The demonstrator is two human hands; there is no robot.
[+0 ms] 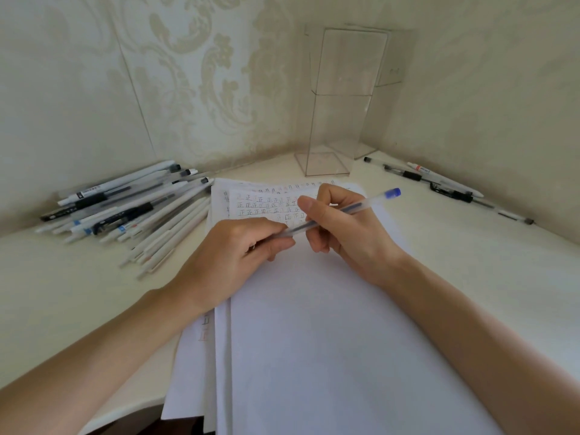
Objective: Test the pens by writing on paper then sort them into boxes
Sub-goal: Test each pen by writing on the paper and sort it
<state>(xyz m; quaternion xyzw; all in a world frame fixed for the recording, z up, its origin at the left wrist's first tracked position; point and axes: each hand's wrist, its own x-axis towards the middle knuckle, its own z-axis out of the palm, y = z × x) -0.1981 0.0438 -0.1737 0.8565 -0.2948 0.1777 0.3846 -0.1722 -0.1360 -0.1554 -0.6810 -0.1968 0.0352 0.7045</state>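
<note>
Both hands [342, 224] around slim translucent pen [351, 208]

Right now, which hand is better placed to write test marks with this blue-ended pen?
Right, probably. The right hand holds the pen mid-barrel above the written rows on the paper; the left hand only pinches its near end.

Soft even daylight, wide-angle edge distortion

The pen [357, 206] is frosted clear with a blue end. The paper [314, 340] is white, its top rows filled with dark and reddish characters. Cream wallpaper [204, 73] bears a pale damask pattern. The pile of pens [131, 208] is mostly white and black.
</note>
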